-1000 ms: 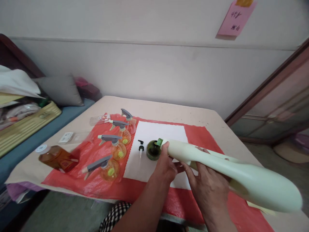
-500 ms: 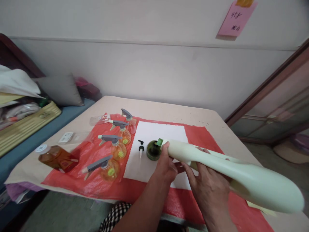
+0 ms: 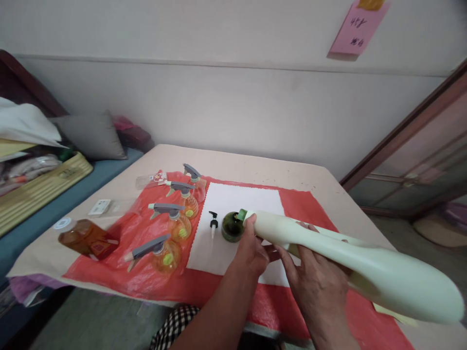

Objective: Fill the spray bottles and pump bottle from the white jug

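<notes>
A large pale green plastic jug (image 3: 379,262) lies tilted almost flat in the air, its mouth toward the left. My left hand (image 3: 253,250) is closed around the jug's neck end, thumb on top. Farther back, my right hand (image 3: 315,272) grips the jug at its handle, with some fingertips showing over the top. The jug's mouth meets the opening of a round dark green bottle (image 3: 232,227), which stands on a white sheet (image 3: 207,257). Any flow between them is hidden. A black pump top (image 3: 213,223) with a clear tube lies left of the bottle.
Several orange spray bottles (image 3: 167,257) with grey trigger heads line the left of the red plastic sheet (image 3: 120,277). A bottle of amber liquid (image 3: 85,238) lies at the far left. Clear packaging (image 3: 149,181) rests behind. A pink note (image 3: 357,29) hangs on the wall.
The jug's broad rear end has shifted very slightly right and down. The liquid in the green bottle looks a little different. Both hands keep their grip.
</notes>
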Available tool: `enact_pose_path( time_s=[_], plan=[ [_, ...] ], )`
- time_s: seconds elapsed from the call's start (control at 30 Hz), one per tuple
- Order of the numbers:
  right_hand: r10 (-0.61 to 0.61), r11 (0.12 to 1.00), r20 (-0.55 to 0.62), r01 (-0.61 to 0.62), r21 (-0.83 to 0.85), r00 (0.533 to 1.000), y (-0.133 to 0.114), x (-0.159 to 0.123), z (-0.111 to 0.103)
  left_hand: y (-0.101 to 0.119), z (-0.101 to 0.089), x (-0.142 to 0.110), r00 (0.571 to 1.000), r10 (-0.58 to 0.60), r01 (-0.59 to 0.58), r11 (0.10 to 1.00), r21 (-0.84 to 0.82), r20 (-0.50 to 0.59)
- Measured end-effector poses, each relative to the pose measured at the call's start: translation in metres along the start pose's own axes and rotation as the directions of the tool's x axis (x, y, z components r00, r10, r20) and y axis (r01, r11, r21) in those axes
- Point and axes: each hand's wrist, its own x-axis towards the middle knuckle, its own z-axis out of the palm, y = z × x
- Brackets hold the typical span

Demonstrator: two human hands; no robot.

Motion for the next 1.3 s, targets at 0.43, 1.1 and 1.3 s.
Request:
enact_pose_path(
  time_s=[0.43,1.1,1.3],
  plan=[
    [0.007,1.000,-0.006,-0.007,0.007,1.000,0.0001,-0.0004,0.0004,-0.0012,-0.0016,0.0019,1.000,-0.017,0.017,1.000,-0.012,0.008],
    [0.004,1.000,-0.004,-0.004,-0.002,1.000,0.0012,-0.0006,-0.0021,-0.0023,-0.0002,-0.0011,1.000,0.006,-0.006,1.000,-0.013,0.010],
    [0.000,1.000,-0.012,0.000,0.002,1.000,0.0013,-0.0010,-0.0010,-0.0027,-0.0015,0.0008,1.000,-0.003,0.003,1.000,-0.025,0.011]
  ],
)
